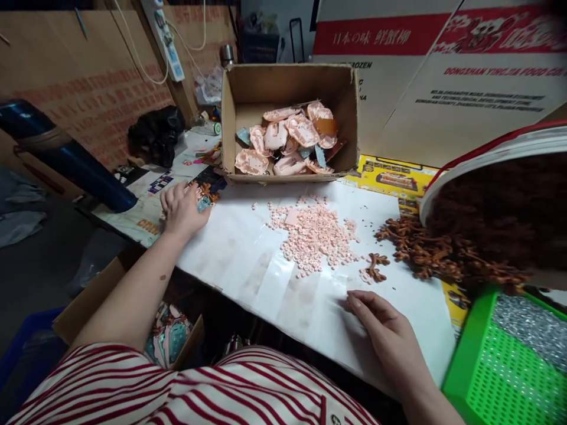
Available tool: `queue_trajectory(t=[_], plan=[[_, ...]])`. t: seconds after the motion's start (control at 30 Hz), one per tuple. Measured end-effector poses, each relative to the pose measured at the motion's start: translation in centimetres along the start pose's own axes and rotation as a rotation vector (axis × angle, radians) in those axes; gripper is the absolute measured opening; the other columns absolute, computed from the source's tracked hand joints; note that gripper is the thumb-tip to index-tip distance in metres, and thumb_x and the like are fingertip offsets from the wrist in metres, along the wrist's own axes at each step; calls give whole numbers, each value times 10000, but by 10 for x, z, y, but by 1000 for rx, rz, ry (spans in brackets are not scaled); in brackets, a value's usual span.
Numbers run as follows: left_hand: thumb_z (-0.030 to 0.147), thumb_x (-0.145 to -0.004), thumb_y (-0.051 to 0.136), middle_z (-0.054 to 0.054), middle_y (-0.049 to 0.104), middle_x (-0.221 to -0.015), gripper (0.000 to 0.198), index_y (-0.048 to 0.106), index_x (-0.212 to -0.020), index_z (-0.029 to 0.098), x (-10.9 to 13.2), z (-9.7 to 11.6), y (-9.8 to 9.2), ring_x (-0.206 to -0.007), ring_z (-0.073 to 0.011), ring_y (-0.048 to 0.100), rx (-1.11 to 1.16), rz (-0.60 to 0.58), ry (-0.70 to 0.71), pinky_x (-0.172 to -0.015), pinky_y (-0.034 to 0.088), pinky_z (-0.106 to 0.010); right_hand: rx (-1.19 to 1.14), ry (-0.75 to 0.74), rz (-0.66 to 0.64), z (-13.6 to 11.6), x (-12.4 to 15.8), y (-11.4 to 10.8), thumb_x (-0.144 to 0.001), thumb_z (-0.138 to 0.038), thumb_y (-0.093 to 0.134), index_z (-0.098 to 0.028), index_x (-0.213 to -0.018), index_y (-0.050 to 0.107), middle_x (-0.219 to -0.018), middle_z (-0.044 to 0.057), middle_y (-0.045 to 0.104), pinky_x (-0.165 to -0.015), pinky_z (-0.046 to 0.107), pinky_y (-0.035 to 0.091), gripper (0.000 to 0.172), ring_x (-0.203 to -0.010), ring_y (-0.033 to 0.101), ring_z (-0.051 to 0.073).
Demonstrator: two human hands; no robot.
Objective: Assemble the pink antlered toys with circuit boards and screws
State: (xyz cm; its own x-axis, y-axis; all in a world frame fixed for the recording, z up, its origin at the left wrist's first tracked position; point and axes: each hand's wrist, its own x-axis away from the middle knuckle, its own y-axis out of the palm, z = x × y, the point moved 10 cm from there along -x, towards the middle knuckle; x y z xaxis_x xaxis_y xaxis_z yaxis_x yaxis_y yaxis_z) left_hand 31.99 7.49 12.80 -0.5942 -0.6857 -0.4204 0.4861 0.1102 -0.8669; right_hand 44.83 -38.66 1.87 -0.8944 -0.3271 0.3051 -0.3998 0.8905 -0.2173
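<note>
My left hand (182, 211) is at the table's left side, fingers curled down over a small group of parts. A teal plastic piece (204, 204) shows beside its thumb, and brown branched pieces (207, 191) lie just beyond; what the fingers grip is hidden. Over the white tabletop near the front edge, my right hand (392, 330) has its thumb and forefinger tips together, and nothing can be made out between them. Ahead of it lie a heap of small pink ring-like pieces (316, 239) and a loose brown antler-shaped piece (376, 267).
An open cardboard box (290, 177) of pink moulded parts stands at the back. On the right, a tipped white bucket (427, 203) spills brown pieces above a green perforated basket (465, 348). A dark blue flask (75, 159) leans at left; another box (192, 348) sits below the table edge.
</note>
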Motion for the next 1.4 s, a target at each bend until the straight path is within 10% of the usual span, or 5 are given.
queue_trajectory(t=[0.2, 0.43, 0.57, 0.97, 1.4], plan=[[305, -753, 697, -138, 493, -1518, 644, 561, -1376, 215, -72, 86, -24, -1479, -349, 372, 360, 101, 181, -1277, 216, -442, 60, -64, -21, -26, -1, 1, -689, -675, 756, -271, -832, 776, -828, 85, 777, -744, 428, 613, 429, -780, 728, 284], [217, -739, 708, -166, 549, -1438, 658, 537, -1367, 125, -201, 149, 47, -1357, -292, 523, 552, -113, -77, -1165, 388, -347, 345, -374, -240, -168, -94, 29, -769, -532, 698, -247, -836, 781, -788, 75, 770, -696, 392, 569, 305, -735, 688, 236], [210, -739, 735, -180, 538, -1479, 660, 549, -1369, 141, -234, 169, 69, -1399, -309, 504, 518, -146, -107, -1205, 351, -379, 430, -467, 101, -234, -183, 11, -751, -342, 686, -183, -852, 764, -841, 95, 765, -788, 432, 559, 204, -766, 680, 240], [664, -859, 589, -226, 602, -1417, 805, 592, -1349, 25, -268, 177, 113, -1385, -370, 529, 519, -173, -212, -1117, 409, -412, 542, -590, 248, -328, -309, 93, -937, -411, 595, -14, -1453, 487, -1483, 264, 533, -1196, 446, 354, 659, -1405, 491, 363], [701, -708, 748, -144, 770, -892, 537, 718, -791, 172, -245, 189, 136, -925, -340, 739, 820, -590, -213, -817, 576, -416, 594, -436, 103, -309, -345, 112, -871, -806, 485, -66, -1190, 696, -1222, 244, 714, -1052, 486, 494, 833, -1222, 655, 419]])
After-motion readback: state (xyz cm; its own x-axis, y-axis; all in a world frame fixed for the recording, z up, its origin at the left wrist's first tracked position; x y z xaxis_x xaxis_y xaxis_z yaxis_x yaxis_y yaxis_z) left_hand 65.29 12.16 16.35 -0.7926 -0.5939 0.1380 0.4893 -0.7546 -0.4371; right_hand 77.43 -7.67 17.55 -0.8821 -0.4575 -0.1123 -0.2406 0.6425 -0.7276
